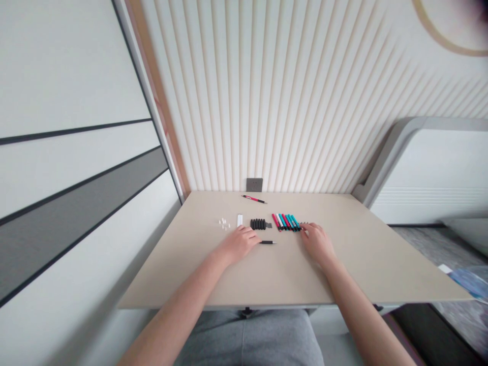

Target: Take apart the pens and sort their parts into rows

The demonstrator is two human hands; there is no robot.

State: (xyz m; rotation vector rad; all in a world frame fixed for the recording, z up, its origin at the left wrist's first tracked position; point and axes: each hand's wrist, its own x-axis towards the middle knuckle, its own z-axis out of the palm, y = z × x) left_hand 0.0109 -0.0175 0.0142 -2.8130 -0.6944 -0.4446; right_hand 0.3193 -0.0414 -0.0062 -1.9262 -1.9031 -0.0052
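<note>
My left hand [239,243] rests on the beige table [282,274], fingers loosely curled, just left of a thin black pen part [268,242]. My right hand [317,242] lies palm down with its fingertips at the right end of a row of red, white and teal pen barrels [285,222]. A cluster of black rubber grips [258,223] sits between the hands, slightly farther away. A white stick-like piece [240,220] and small white bits [224,222] lie to the left. An assembled red pen [253,199] lies near the wall.
A grey wall socket [254,184] sits above the table's far edge on a ribbed wall. A white cabinet [430,178] stands to the right. Blue-printed papers [467,281] lie beyond the table's right edge. My grey-trousered lap is under the near edge.
</note>
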